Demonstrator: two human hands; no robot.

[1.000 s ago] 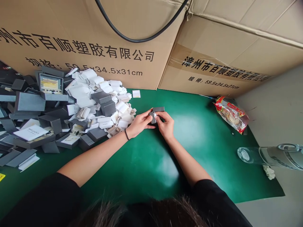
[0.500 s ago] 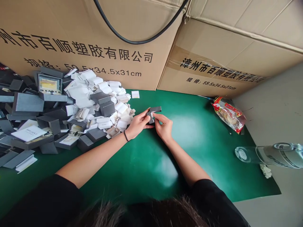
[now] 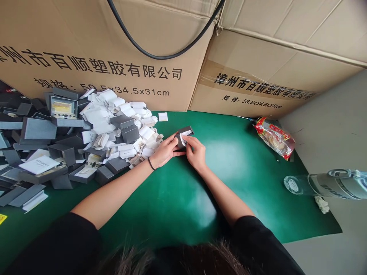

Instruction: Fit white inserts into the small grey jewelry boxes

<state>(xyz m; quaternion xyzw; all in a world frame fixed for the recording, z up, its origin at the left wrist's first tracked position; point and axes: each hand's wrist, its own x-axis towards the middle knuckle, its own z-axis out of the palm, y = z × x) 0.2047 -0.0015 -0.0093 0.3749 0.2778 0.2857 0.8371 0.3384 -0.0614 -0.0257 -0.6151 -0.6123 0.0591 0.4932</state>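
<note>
A small dark grey box (image 3: 180,141) is gripped by my left hand (image 3: 164,152), its thumb pressed on the near side. The box's lid stands open and white shows inside. At the opening, my right hand (image 3: 196,153) pinches a white piece of paper (image 3: 184,139); the fingers partly cover it, so how far it sits in the box is hidden. Both hands are above the green table mat (image 3: 183,194). Just left of my left hand lies a heap of white folded papers (image 3: 126,110).
Dark grey boxes (image 3: 40,131), some open, are piled at the left. Large cardboard cartons (image 3: 120,34) line the back, with a black cable (image 3: 160,57) hanging before them. A snack bag (image 3: 275,137) and a clear bottle (image 3: 323,185) lie at right. One white card (image 3: 163,117) lies behind my hands.
The box has turned in my left hand, and more of its white inside shows. My right fingers stay at its opening. The whole view has shifted slightly.
</note>
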